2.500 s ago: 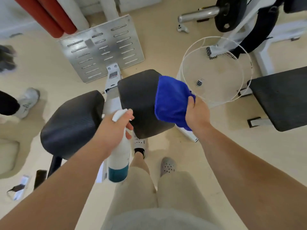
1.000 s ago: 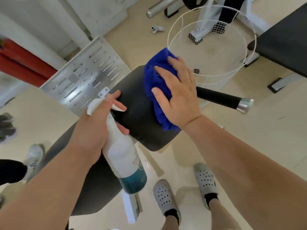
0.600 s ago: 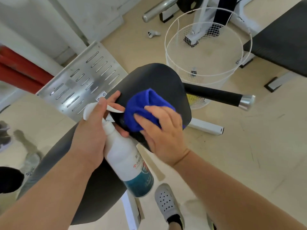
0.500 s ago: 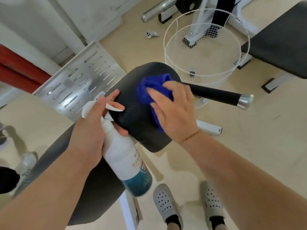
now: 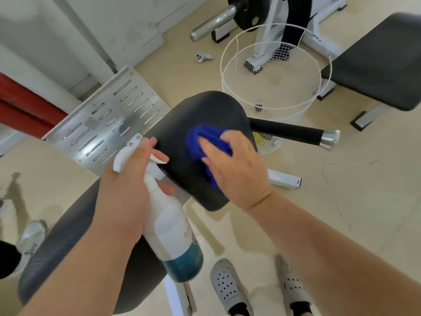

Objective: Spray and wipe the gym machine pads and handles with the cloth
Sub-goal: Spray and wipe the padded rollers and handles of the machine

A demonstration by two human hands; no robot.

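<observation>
Mid-wipe on far pad (image 5: 205,112) with cloth (image 5: 197,137) pressed under flat right hand (image 5: 237,172), bottle (image 5: 173,236) gripped in left hand (image 5: 127,192); next likely handle (image 5: 289,132), right.

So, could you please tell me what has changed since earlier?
The right hand moved the bunched blue cloth from the right edge of the black padded cushion onto its top, rubbing back and forth. The left hand kept its grip on the white spray bottle.

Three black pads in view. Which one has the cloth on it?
The middle pad, next to the black handle: the right hand presses the blue cloth on it. The lower-left pad and the bench pad at right carry no cloth.
</observation>
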